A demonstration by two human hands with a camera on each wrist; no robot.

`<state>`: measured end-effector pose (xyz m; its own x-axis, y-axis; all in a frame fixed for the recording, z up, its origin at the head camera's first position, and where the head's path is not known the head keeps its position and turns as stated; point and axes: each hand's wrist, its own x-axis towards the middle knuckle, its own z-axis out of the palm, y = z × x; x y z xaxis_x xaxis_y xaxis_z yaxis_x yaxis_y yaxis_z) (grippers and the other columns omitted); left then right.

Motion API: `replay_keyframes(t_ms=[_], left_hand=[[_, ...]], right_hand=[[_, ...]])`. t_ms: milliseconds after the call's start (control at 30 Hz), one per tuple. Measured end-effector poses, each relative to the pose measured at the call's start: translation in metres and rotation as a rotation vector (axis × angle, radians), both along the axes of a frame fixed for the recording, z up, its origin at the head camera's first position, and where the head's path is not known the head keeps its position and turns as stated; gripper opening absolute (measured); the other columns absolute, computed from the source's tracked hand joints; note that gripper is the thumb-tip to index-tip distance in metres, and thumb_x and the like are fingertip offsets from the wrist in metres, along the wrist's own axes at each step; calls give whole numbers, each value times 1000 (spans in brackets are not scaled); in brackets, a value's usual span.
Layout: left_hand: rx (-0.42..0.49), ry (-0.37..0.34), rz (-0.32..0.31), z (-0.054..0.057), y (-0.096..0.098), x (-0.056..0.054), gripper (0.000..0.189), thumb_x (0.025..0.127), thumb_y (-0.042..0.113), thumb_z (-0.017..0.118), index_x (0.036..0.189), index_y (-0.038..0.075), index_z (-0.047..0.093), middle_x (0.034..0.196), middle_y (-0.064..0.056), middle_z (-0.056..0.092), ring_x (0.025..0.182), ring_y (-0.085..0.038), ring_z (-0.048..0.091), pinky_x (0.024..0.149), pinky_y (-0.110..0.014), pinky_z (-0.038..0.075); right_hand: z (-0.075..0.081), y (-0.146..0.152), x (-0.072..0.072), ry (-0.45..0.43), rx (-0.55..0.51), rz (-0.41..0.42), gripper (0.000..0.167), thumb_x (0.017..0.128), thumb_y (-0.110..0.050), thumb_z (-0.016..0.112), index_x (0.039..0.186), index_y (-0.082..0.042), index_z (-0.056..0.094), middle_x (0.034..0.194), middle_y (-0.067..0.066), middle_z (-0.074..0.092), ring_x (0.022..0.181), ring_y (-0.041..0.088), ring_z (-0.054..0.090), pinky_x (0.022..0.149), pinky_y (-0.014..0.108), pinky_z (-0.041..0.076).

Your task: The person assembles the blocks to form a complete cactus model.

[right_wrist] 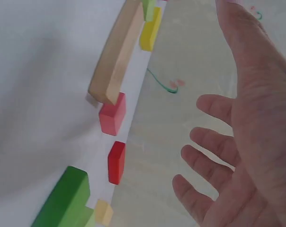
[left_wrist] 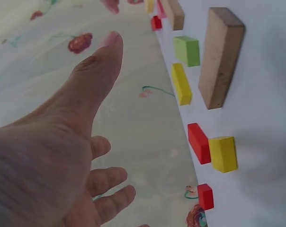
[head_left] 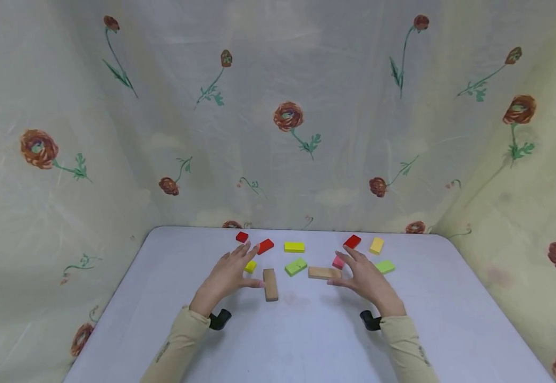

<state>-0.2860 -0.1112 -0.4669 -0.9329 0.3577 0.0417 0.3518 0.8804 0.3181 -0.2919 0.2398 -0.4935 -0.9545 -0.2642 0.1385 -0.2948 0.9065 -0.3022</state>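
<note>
Wooden and brightly painted blocks lie spread over a white table (head_left: pixel 287 340), and the middle green block (head_left: pixel 296 267) sits roughly at their centre. To its left and nearer the person is a lengthwise wooden block (head_left: pixel 270 285); just to its right, a crosswise wooden block (head_left: pixel 325 273). Directly behind it is a yellow bar (head_left: pixel 294 247); behind and to the left, a red bar (head_left: pixel 265 246), then a small red block (head_left: pixel 242 236) farther left. A small yellow block (head_left: pixel 250 266) lies to its left, partly covered by the left hand (head_left: pixel 227 271). To its right, beyond the crosswise piece, come a pink block (head_left: pixel 338 262), a red block (head_left: pixel 352 241) farther back, a pale yellow block (head_left: pixel 376 246) and a light green block (head_left: pixel 385 266). A dark green block (right_wrist: pixel 62 198), also to its right, shows only in the right wrist view. The left hand is raised to the left of the middle green block, fingers loosely extended, thumb apart, holding nothing. The right hand (head_left: pixel 366 276) is raised on its right, likewise with fingers and thumb spread and nothing in its grasp. Behind the middle green block, past the table edge, hangs a flowered cloth (head_left: pixel 345 143).
</note>
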Motion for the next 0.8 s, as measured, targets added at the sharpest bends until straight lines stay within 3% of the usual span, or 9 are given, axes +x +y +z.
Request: replay_keyframes(t_ms=[167, 400, 800], left_hand=[[-12, -2, -55, -8, 1, 0, 96, 76, 51, 75, 153, 15, 29, 158, -11, 29, 145, -30, 28, 114, -55, 27], [-33, -10, -124, -19, 8, 0, 89, 81, 43, 75, 152, 11, 31, 155, -10, 36, 141, -27, 36, 112, -49, 35], [-144, -59, -159, -45, 25, 4, 70, 84, 43, 72, 140, 9, 51, 149, -8, 45, 138, -23, 41, 110, -41, 40]], right_hand=[[-7, -6, 2, 0, -9, 7, 77, 76, -56, 73, 133, -7, 57, 144, 19, 47, 129, 39, 47, 100, 55, 45], [-18, -15, 5, -1, 10, 51, 63, 83, -42, 73, 129, -2, 59, 140, 18, 51, 127, 36, 50, 101, 51, 45], [-36, -25, 2, -27, 46, 70, 53, 83, -41, 74, 125, -10, 65, 139, 12, 53, 124, 30, 54, 97, 44, 50]])
